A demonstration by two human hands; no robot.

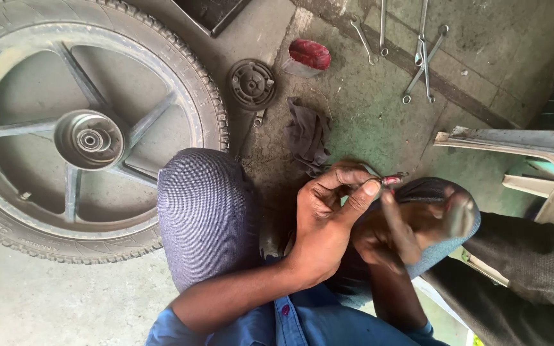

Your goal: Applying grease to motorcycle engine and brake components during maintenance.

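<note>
A big motorcycle wheel (84, 131) lies flat on the concrete floor (367, 122), filling the left side. Just right of it rises the person's knee (206, 211) in grey cloth. Between the knees, the left hand (325, 221) is curled, thumb and forefinger pinched together on a small reddish part (391, 181), held up above the floor. The right hand (395, 234) sits just beside it, fingers bent; whether it grips anything, I cannot tell. Beyond them lie a dark rag (308, 134), a round brake plate (252, 84), and spanners (423, 57).
</note>
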